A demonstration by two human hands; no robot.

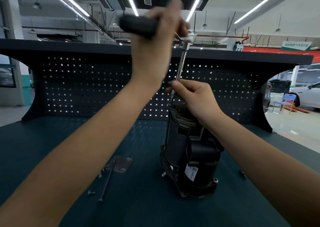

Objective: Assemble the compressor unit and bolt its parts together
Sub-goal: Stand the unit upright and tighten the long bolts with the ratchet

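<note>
Black upright compressor [188, 150]; left hand [154, 41] on ratchet handle [136, 26], right hand [194, 95] on extension [181, 66].

A dark teal workbench [52, 140] is carrying the compressor unit [190, 157], which is standing upright on its mat. Left of the compressor unit, a flat metal plate [121, 163] is lying apart from it, with a long bolt [107, 180] crossing the plate's left edge. Further left, a small bolt [91, 192] is resting near the long bolt's head. Right of the compressor unit, another short bolt [242, 174] is lying alone.
</note>
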